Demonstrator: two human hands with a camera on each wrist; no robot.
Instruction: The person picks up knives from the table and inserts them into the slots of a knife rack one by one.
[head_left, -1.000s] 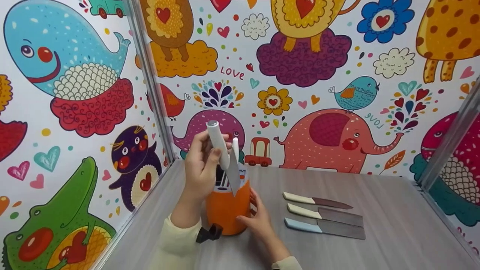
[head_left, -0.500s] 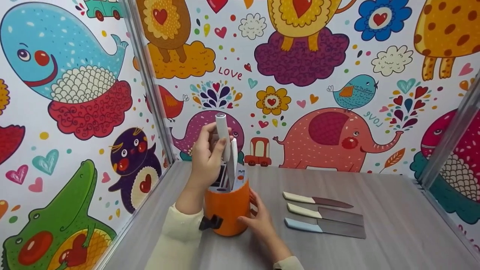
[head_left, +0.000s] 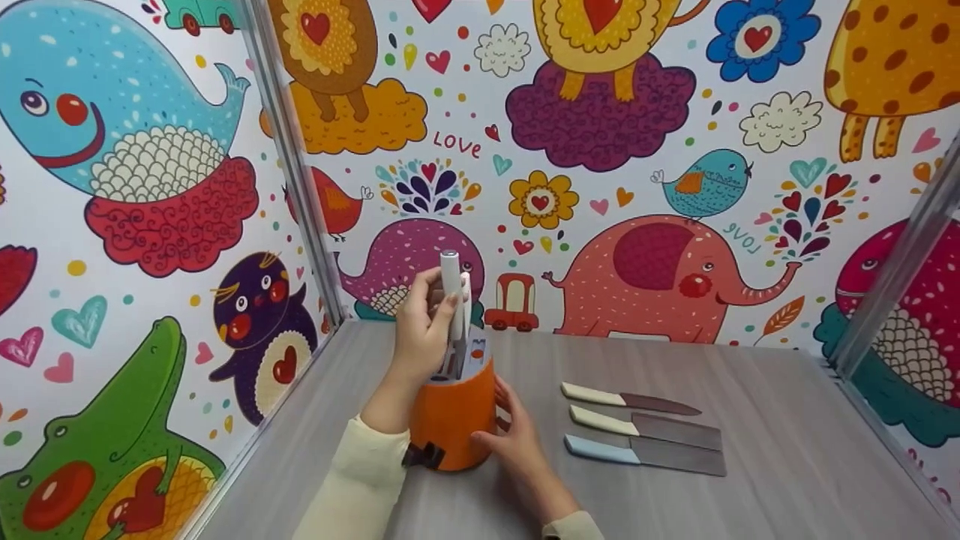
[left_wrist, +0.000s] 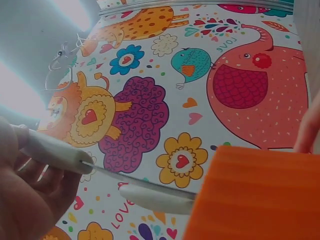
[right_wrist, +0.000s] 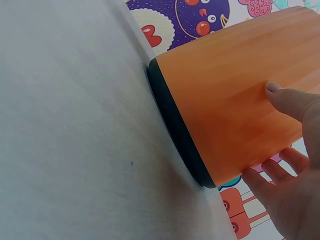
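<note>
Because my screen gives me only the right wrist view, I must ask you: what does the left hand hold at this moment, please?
Observer: The left hand holds a white-handled knife, nearly upright, at the top of the block.
Operator: Thank you. What lies to the right of the block?
Observer: Three knives on the table; two have cream handles and one has a light blue handle.
Operator: Understood. Is there one more handle close to the held one?
Observer: Yes, the left wrist view shows a second white handle beside the held knife.
</note>
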